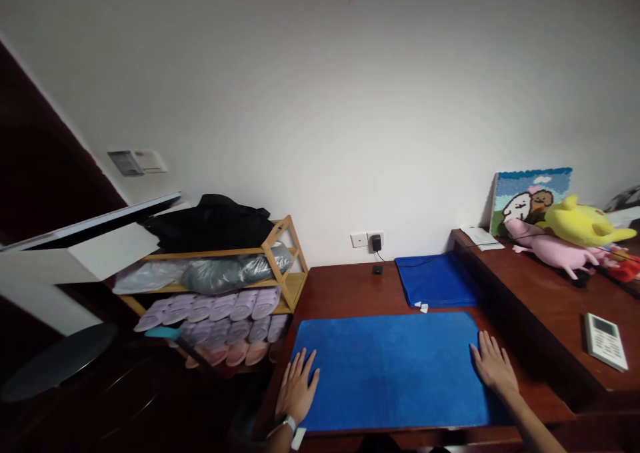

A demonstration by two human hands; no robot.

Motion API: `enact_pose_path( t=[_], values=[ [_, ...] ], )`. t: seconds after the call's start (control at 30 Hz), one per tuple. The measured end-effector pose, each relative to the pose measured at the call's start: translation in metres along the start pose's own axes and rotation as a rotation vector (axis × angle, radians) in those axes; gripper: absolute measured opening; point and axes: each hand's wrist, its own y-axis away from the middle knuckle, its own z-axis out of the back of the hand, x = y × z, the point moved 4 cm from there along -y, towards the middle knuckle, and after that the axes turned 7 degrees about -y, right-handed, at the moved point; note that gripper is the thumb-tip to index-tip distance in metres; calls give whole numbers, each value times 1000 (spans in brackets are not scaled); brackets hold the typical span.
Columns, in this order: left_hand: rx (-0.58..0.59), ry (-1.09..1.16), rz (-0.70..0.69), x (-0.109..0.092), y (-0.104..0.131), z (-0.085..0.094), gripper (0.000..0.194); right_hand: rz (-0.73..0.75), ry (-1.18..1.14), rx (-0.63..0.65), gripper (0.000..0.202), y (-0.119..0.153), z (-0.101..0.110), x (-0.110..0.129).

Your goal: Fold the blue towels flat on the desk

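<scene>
A blue towel (385,373) lies spread flat on the reddish-brown wooden desk (345,290). My left hand (299,386) rests flat at the towel's left edge, fingers spread, with a light-coloured band on the wrist. At the opposite edge my right hand (494,363) lies flat, its fingers stretched out, partly on the towel and partly on the wood. Neither hand grips anything. Behind the spread towel, near the wall, sits a folded blue cloth (440,280) with white tags at its front corner.
A wooden rack (280,266) with several slippers (240,306) and a black bag (215,223) stands left of the desk. On the raised surface at right are plush toys (555,246), a dog picture (530,196) and a white remote (605,341). A charger (376,242) is plugged into the wall.
</scene>
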Motion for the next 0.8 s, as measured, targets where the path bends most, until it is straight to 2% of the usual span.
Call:
enact_pose_path(
  t=[0.3,0.6,0.7,0.77,0.8],
  values=[
    [26,-20,-11,1,3,-3,57,1,-42,-35,89,0,-8,1],
    [163,-40,-4,6,-2,-6,60,11,-44,-40,86,4,-1,7],
    [91,-43,9,1,-6,-3,60,12,-36,-37,84,4,1,9],
    [-17,-31,-3,-17,-12,1,59,7,-32,-33,84,4,1,9],
    [-54,-16,-33,-33,-16,3,59,6,-30,-35,84,4,1,10]
  ],
)
